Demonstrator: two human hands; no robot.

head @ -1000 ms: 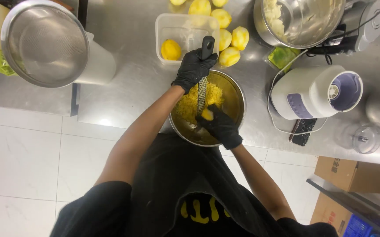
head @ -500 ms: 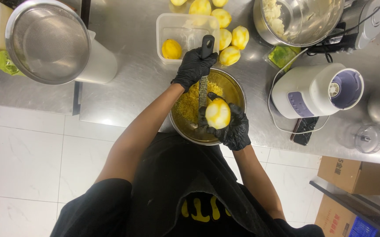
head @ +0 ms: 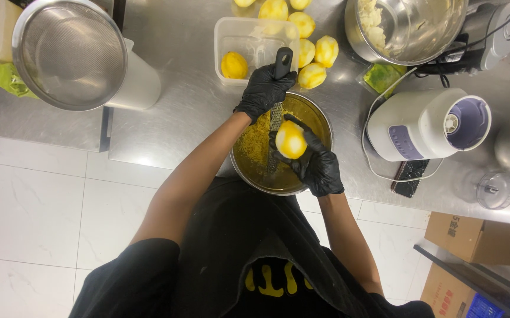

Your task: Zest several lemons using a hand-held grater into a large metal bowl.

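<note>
Two gloved hands are mid-zest over the steel bowl (head: 319, 126) on the worktop, left hand (head: 265, 89) clamped round the grater (head: 276, 112) handle, right hand (head: 317, 168) cupping the lemon (head: 291, 139) against its blade, which looks due a turn to unzested peel.

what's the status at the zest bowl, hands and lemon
Left hand grips grater handle. Right hand holds part-zested lemon against the blade, over metal bowl. Nothing in the way.

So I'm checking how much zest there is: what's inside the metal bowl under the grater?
The metal bowl holds yellow zest; grater, lemon and right hand cover part.
</note>
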